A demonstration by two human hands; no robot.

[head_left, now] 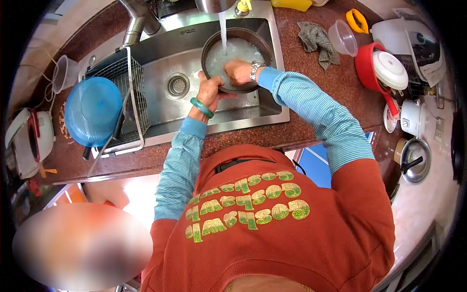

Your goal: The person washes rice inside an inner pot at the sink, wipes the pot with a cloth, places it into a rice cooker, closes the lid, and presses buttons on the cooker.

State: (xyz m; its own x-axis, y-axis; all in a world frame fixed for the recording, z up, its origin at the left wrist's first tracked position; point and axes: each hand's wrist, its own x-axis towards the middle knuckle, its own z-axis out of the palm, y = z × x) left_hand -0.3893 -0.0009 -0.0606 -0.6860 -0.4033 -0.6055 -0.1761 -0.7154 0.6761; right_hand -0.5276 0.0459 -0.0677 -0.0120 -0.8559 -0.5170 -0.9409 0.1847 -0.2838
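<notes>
A dark round pot [264,45] stands in the right part of the steel sink, with cloudy water [221,61] inside. My left hand [209,93], with a green bangle at its wrist, grips the pot's near left rim. Inside the pot, at the water, is my right hand [237,73], its fingers curled in; whatever they hold, if anything, is hidden. A watch [255,71] is on that wrist. From the tap [214,4] a stream of water [223,31] falls into the pot.
Left in the sink [158,65] hangs a wire dish rack [137,97] beside a blue basin [92,109]. Right on the counter lie a grey cloth [318,44], a clear bowl [343,38] and a red pan [366,68] with a white dish [390,70].
</notes>
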